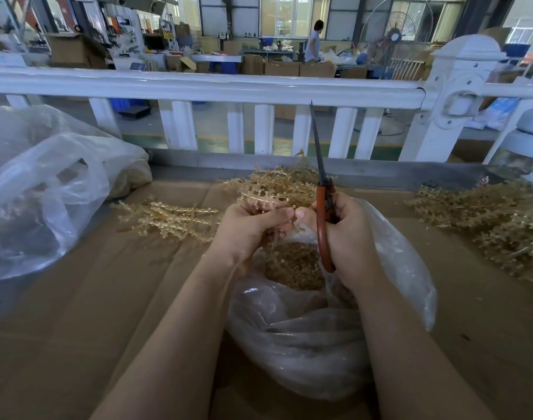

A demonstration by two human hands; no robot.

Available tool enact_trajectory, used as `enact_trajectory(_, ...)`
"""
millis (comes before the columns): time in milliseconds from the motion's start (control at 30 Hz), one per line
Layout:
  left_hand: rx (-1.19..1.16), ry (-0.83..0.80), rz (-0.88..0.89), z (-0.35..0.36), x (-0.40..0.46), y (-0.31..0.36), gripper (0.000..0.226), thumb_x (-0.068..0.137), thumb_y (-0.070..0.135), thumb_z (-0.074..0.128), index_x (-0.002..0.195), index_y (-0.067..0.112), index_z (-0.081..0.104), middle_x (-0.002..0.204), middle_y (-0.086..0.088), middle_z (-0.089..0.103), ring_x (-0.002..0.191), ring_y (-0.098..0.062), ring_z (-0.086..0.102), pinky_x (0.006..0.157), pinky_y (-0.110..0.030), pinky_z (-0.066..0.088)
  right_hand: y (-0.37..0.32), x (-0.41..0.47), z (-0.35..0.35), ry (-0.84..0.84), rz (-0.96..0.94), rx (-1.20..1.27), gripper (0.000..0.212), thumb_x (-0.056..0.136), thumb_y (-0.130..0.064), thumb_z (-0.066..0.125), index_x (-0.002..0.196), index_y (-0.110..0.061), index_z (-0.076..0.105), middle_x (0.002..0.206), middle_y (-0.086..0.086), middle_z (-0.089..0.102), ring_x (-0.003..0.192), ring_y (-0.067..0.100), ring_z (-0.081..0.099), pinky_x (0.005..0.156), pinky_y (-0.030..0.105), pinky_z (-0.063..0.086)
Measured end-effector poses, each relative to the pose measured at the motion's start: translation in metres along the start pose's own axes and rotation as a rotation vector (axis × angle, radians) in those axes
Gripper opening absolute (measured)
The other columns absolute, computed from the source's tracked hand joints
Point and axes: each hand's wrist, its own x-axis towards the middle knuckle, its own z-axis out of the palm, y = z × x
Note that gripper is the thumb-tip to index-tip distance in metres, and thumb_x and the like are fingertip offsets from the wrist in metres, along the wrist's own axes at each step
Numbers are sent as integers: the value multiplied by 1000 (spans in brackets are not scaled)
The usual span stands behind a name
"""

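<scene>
My left hand (pixel 253 227) grips a tan plastic sprue strip (pixel 260 204) studded with small parts, held above an open clear plastic bag (pixel 304 338). My right hand (pixel 347 237) holds orange-handled scissors (pixel 322 225) with the blades closed and pointing straight up; its thumb meets my left thumb at the strip. Inside the bag lies a heap of small tan pieces (pixel 292 265). The bag sits on a cardboard-covered table (pixel 107 298) between my forearms.
More tan sprue strips lie left of my hands (pixel 168 218), behind them (pixel 277 180) and in a pile at the right (pixel 501 225). A large clear bag (pixel 47 183) fills the left. A white railing (pixel 229 86) borders the table's far edge; a person (pixel 313 40) stands far back.
</scene>
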Motion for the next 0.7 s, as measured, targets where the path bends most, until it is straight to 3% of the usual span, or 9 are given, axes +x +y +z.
enact_trajectory(100, -35, 21, 61, -4, 2, 0, 12, 66, 7, 82, 76, 8, 75, 71, -10, 70, 62, -16, 66, 59, -25, 54, -4, -1, -2, 23, -22, -8, 26, 77, -44, 83, 90, -27, 68, 86, -14, 74, 83, 1, 69, 72, 19, 53)
enact_trajectory(167, -80, 31, 94, -7, 2, 0, 16, 63, 10, 82, 77, 7, 75, 69, -9, 70, 61, -16, 65, 60, -24, 54, -7, -3, -3, 38, -37, -29, 40, 71, -57, 80, 93, -27, 68, 88, -13, 74, 85, 3, 70, 77, 27, 55)
enact_trajectory(333, -144, 44, 148, -8, 2, 0, 21, 67, 9, 80, 84, 3, 71, 74, -8, 69, 66, -15, 66, 63, -25, 54, -6, -5, -5, -18, -85, -240, 56, 63, -80, 64, 95, -33, 61, 84, -18, 67, 81, -6, 62, 67, 18, 45)
enact_trajectory(533, -208, 63, 190, -12, 4, 3, 18, 68, 2, 77, 84, 6, 69, 74, -4, 72, 72, -16, 70, 69, -23, 55, 1, -6, -5, -84, -78, -326, 64, 62, -85, 59, 106, -38, 60, 95, -21, 66, 89, -10, 60, 69, 14, 42)
enact_trajectory(700, -165, 66, 229, -14, 5, 3, 13, 78, -4, 73, 87, 2, 67, 73, -5, 70, 69, -15, 68, 68, -22, 54, 3, -5, -9, -128, -100, -403, 52, 64, -85, 59, 93, -42, 54, 87, -22, 61, 88, -16, 55, 64, 12, 39)
